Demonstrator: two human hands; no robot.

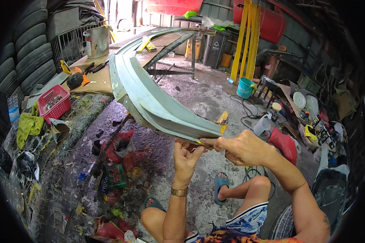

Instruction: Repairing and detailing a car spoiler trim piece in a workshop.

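Observation:
A long, curved, pale green car body panel [158, 106], apparently a bumper, stretches from the far bench to just before me. At its near end my left hand [187, 156] pinches the lower edge from below, thumb uppermost. My right hand [249, 148] comes in from the right, its index finger laid along that same edge beside my left thumb. The other right fingers are curled, and whether they hold anything is hidden. A small yellow patch [199, 142] shows at the edge by the fingertips. Yellow material [223, 128] covers the panel's near tip.
On the left bench stand a metal can [98, 42], a pink basket [54, 102] of small parts and a green cloth [29, 125]. Litter surrounds a green box [117, 176] on the floor. A teal bucket [245, 88], cables and a white jug [262, 125] lie to the right.

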